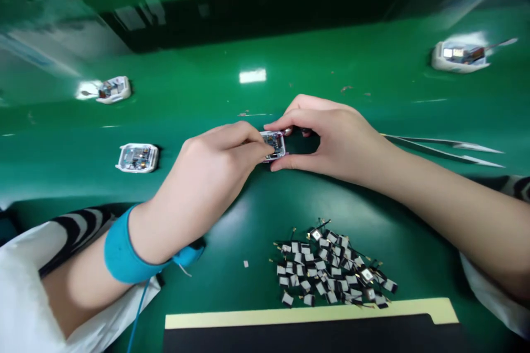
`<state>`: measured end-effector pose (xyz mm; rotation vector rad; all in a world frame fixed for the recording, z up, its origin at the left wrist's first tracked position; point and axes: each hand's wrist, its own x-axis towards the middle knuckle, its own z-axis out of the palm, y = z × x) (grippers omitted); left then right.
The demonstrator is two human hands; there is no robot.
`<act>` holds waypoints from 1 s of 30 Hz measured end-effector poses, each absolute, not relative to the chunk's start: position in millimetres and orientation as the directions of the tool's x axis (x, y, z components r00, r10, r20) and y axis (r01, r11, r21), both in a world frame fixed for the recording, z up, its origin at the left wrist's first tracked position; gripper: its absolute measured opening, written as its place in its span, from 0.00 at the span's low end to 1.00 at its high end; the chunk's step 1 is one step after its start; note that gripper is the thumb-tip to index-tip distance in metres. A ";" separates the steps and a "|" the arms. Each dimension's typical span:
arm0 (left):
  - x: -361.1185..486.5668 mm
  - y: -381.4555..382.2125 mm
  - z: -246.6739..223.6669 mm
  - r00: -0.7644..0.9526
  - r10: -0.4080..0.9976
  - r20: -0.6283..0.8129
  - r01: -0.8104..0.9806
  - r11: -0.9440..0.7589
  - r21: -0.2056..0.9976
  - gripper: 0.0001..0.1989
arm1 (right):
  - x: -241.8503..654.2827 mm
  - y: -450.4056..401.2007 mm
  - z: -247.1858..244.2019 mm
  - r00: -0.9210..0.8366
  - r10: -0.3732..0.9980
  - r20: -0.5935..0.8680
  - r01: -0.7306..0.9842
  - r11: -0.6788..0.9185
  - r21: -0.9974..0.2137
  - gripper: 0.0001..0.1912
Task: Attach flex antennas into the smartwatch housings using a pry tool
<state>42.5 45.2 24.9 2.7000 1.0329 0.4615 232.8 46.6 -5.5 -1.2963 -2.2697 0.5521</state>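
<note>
Near edge of view, well nearer than the white-framed circuit module (274, 145): a black sheet (310, 336) with a cream strip (306, 314) along its far side, resting on the green table (248, 204). Just farther on and right of the module's line, a loose heap of small wired parts (331, 267), wrapped in black and white, leads pointing every way. A white scrap (245, 263) lies just left of the heap.

Left forearm comes in from lower left of the module, a blue wrist strap (124, 253) at the wrist and a blue cord (138, 309) running off toward the near edge. Left hand (211, 168) is closed, its fingers (248, 140) laid over the module's left side. Right hand (335, 143) grips from the other side, with upper finger and thumb (279, 162) pinching the far and near edges.

Module sits face up, board toward the camera, long axis running roughly near to far. Whether it touches the table cannot be told. Judged: the edge grip steadies it and leaves most of the board's face uncovered.

Right of the module, long steel tweezers (447, 149) lie with tips pointing right. A second module (137, 158) lies left, a third (114, 89) farther left, a fourth (459, 57) far right.
</note>
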 end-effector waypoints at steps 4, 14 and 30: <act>42.5 42.0 26.8 0.737 0.620 0.268 0.607 -0.782 0.139 0.11 | 232.3 46.4 -5.7 -0.429 0.883 0.194 0.692 0.458 -0.557 0.22; 44.5 43.5 25.5 0.769 0.543 0.336 0.571 -0.821 0.021 0.06 | 231.4 44.9 -1.7 -0.421 0.886 0.195 0.679 0.450 -0.580 0.21; 46.2 41.3 27.3 0.749 0.581 0.320 0.626 -0.778 -0.052 0.08 | 233.9 47.1 -6.1 -0.439 0.860 0.260 0.691 0.508 -0.515 0.22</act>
